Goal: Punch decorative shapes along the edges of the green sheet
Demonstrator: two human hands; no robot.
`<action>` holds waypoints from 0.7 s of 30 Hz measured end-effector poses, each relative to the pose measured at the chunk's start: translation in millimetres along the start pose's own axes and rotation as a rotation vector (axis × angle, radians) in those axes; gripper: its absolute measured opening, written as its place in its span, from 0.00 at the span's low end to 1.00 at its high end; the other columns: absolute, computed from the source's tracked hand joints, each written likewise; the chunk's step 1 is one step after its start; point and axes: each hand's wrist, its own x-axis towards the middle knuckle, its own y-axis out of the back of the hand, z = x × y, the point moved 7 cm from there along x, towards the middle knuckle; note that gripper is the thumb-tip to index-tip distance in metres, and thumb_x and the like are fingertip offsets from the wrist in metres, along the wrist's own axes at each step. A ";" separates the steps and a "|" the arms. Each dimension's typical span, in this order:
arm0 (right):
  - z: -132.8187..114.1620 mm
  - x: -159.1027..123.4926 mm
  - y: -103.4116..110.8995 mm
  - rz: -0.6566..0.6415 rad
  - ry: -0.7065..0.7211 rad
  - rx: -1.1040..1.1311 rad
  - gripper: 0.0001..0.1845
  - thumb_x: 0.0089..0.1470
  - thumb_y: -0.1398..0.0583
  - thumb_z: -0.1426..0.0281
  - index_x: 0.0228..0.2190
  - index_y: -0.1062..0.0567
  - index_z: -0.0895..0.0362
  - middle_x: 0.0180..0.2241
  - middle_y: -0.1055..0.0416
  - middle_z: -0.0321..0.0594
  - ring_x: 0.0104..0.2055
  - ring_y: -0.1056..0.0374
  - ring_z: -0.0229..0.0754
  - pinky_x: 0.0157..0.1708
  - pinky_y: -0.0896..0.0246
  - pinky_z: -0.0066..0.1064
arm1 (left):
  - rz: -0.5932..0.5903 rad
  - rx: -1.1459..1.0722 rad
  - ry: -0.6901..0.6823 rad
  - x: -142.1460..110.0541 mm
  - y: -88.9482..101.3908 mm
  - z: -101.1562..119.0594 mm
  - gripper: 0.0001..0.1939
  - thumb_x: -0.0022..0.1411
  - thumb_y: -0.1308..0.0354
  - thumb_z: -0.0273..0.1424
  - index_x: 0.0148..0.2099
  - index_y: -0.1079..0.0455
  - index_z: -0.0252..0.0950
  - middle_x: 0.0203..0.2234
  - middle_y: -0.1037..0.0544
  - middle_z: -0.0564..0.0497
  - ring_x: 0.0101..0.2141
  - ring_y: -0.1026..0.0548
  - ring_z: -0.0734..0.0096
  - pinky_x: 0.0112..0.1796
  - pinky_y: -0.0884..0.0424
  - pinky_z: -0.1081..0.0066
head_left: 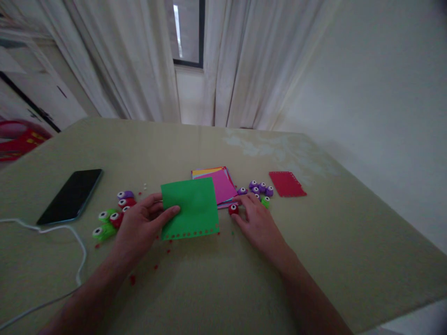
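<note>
My left hand (pixel 141 225) pinches a green square of paper (pixel 190 207) by its left side, thumb on top and fingers behind. A row of small punched holes runs along the paper's lower edge and up its lower right corner. Just right of the paper, my right hand (pixel 260 228) has its thumb and index finger around a small red craft punch (pixel 233 209) with an eye-like white top. Close behind that hand sit several purple punches (pixel 261 187) and a green one (pixel 265 201). Left of my left hand, green punches (pixel 104 231), red ones (pixel 125 203) and a purple one lie grouped.
A stack of coloured paper squares (pixel 223 185) lies behind the green paper. At the right is a red square (pixel 284 184) with punched edges. A dark phone (pixel 71 195) and a white cable (pixel 82 251) are on the left. Red paper bits (pixel 132 279) dot the table (pixel 209 293).
</note>
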 end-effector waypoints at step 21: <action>-18.3 -5.2 -27.2 -0.232 -0.053 0.730 0.18 0.56 0.32 0.56 0.26 0.22 0.58 0.26 0.28 0.37 0.28 0.36 0.37 0.28 0.44 0.29 | -0.017 -0.020 -0.088 -13.0 -2.2 9.7 0.28 0.52 0.25 0.45 0.53 0.24 0.42 0.44 0.12 0.49 0.43 0.14 0.55 0.45 0.15 0.60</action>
